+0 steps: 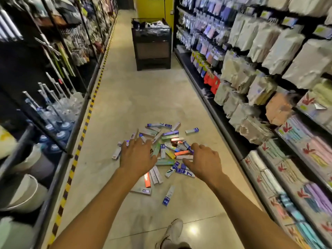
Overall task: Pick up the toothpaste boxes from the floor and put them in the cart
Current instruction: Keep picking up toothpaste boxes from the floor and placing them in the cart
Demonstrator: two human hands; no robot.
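A: Where are the toothpaste boxes [169, 135] found?

B: They are scattered in a loose heap on the floor [136, 97] in the middle of the aisle. Some are laid across others, and a few strays lie apart at the near edge. The cart [151, 45] is parked well apart at the far end of the aisle; what lies in it cannot be made out.

A: And the hands?

B: Both are stretched out over the heap. The left hand [137, 156] is spread wide with nothing in it. The right hand [204, 159] is loosely curled downward, and nothing is seen held in it. Whether any fingertip touches a box cannot be told.

A: How are the boxes expected to handle?

B: Light, thin card is judged likely: stiff along the length, yet easily dented if squeezed. The glossy faces may be slippery, so a loose bundle could be fanned out and dropped.

A: Where should hold be taken?

B: Each box is best pinched across its narrow sides near the middle. Several may be gathered at once if they are first lined up parallel. Crossed ones are better lifted from the top of the heap. The task is judged barely begun.
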